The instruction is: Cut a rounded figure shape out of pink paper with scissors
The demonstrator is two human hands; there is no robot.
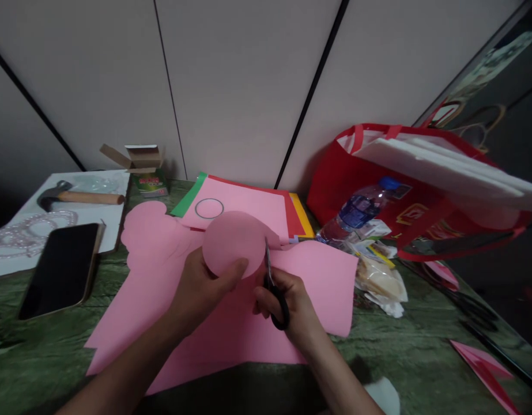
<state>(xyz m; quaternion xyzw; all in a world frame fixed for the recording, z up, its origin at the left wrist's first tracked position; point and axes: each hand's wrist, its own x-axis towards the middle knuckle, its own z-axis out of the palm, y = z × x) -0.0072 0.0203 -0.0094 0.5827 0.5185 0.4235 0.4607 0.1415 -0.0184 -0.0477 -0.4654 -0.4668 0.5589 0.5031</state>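
Observation:
My left hand (205, 285) pinches a round-edged piece of pink paper (233, 242), thumb on top and fingers hidden beneath. In my right hand (291, 300) is a pair of scissors (279, 308) with black handles, its blades upright against the right edge of that rounded piece. A strip of pink paper trails off behind the blades. Below both hands lie large pink sheets (222, 340) with cut, partly scalloped edges. Farther back, a ring outline (209, 208) shows on a pink sheet stacked over red, yellow and green ones.
On the left are a phone (60, 271), a hammer (84, 197), clear beads (32, 233) and an opened small box (148, 176). A water bottle (356, 210), plastic packets (380, 276) and a red bag (335, 173) stand at right. A wall panel (235, 86) closes off the back.

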